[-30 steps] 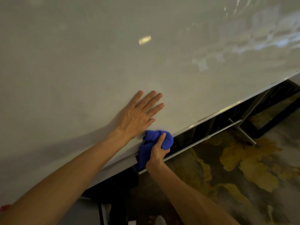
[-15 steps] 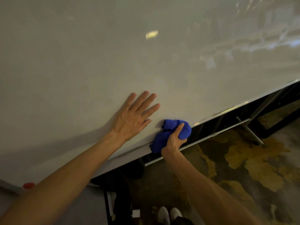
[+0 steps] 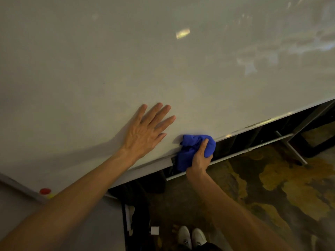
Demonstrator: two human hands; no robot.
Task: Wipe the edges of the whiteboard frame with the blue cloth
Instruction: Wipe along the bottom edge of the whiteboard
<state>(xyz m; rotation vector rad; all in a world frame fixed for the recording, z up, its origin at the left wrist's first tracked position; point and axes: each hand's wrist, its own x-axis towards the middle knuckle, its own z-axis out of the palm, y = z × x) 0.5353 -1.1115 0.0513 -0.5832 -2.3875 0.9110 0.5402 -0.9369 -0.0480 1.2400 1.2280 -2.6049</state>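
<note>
Entry, lower centre of the frame. My right hand (image 3: 198, 160) was clenched around a bunched blue cloth (image 3: 192, 151), thumb over the top of the wad, fingers wrapped beneath it. The cloth was pressed onto the bottom edge of the whiteboard frame (image 3: 253, 125), which ran on a slant from lower left to the right edge of the frame.

My left hand (image 3: 145, 133) held nothing. It lay flat and spread on the whiteboard (image 3: 126, 60), just left of the cloth, palm on the surface.

Risks, as I judged them:
- The cloth was a loose wad with a tail hanging below the frame; the tail could snag on the metal rail (image 3: 262, 148) beneath, or the wad could slip out of my fist.
- The board looked to stand on a frame stand; too much push from the flat hand could shift it.
- The flat palm could leave marks on the board face.
- A red magnet (image 3: 45, 191) sat at lower left near the corner; a wipe there could knock it off.

Containers: none in view, so no contents to list.

Below: patterned floor (image 3: 281, 187), white shoes (image 3: 192, 236).
</note>
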